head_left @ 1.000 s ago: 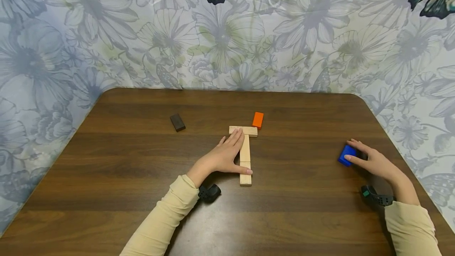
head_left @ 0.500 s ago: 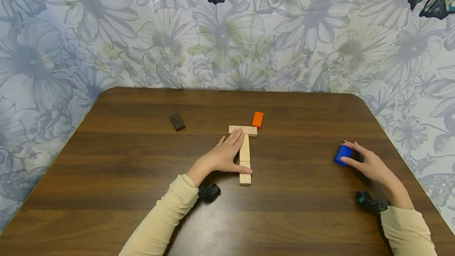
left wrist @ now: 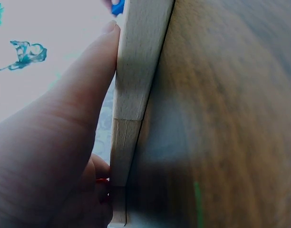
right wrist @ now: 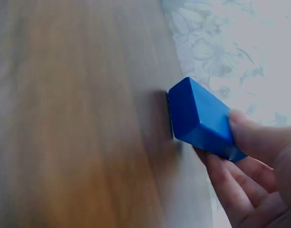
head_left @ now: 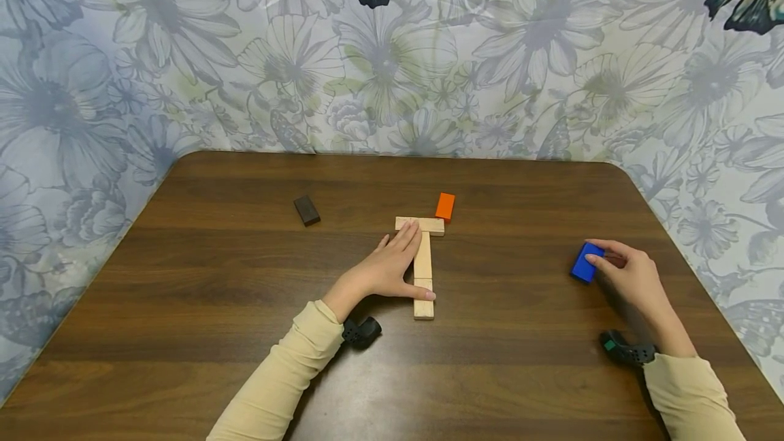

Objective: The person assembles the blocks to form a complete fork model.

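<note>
Pale wooden blocks form a T on the table: a crosspiece block (head_left: pixel 433 225) at the far end and two stem blocks (head_left: pixel 422 257) in line below it. My left hand (head_left: pixel 382 271) lies over them with straight fingers, fingertips on the crosspiece and thumb on the nearest stem block (left wrist: pixel 140 71). At the right side of the table my right hand (head_left: pixel 633 278) pinches a blue block (head_left: pixel 586 263) between thumb and fingers. In the right wrist view the blue block (right wrist: pixel 202 118) is tilted, its lower edge close to the tabletop.
An orange block (head_left: pixel 445 206) lies at the right end of the crosspiece. Further left is a dark brown block (head_left: pixel 307 211). The brown table (head_left: pixel 514 359) has rounded far corners and meets a flower-patterned backdrop (head_left: pixel 392 87).
My right hand has closed its fingers on the blue block and shifted it slightly left and away from me, turning it a little. My left hand and the wooden blocks stay put.
</note>
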### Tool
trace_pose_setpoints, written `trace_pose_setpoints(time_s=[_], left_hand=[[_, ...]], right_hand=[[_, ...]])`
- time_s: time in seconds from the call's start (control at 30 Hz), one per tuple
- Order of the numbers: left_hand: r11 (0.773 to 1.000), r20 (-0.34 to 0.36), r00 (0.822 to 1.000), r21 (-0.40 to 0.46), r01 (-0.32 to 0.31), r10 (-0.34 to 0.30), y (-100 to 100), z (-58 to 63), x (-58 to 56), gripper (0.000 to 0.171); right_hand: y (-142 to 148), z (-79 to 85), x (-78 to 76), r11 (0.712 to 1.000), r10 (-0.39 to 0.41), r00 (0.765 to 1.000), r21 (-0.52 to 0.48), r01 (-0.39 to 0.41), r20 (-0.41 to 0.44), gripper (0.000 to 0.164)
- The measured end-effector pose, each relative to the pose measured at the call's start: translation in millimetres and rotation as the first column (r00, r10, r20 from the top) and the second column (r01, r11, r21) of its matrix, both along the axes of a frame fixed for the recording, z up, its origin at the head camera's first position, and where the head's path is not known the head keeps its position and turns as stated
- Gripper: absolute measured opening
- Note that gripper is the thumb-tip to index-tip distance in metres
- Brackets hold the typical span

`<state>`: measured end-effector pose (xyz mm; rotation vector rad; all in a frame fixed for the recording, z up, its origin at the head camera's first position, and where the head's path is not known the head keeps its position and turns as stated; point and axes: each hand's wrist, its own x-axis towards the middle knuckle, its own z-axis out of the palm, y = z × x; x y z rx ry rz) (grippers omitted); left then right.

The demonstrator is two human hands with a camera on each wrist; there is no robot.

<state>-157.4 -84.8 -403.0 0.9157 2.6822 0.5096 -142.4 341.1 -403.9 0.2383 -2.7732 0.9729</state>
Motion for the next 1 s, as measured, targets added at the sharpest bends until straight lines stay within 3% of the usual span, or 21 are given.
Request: trace_pose_setpoints(time_s=[0.13,0.3,0.63,0.87,1.0], left_hand=[[1.0,0.004,1.0,-0.011,-0.001,0.001,-0.5,-0.2,-0.1,0.116],[1.0,0.015,1.0,-0.021,-0.002,0.003,-0.2,0.1,0.4,0.116],[1.0,0.014,1.0,-0.023,-0.009,0.01,0.3,1.4,0.7,0.117],[0.999,0.015,1.0,-0.034,-0.012,0.012,2.6,2.1,-0.5,0.117],[1.0,0.008,1.0,-0.026,-0.017,0.017,2.1,1.3,0.2,0.117]], right_hand=[[-13.2,1.5,-8.9,0.997,-0.014,1.0,-0.07,0.013,-0.009,0.03],[-45.2,8.7,-31.1,0.98,0.074,0.997,-0.184,-0.074,-0.01,0.03],[-143.0,31.4,-94.3,0.874,0.223,0.973,-0.454,-0.173,0.058,0.032],[-203.9,44.6,-116.6,0.84,0.302,0.948,-0.498,-0.216,0.098,0.028],[-222.1,32.8,-132.6,0.863,0.309,0.943,-0.453,-0.224,0.121,0.027]])
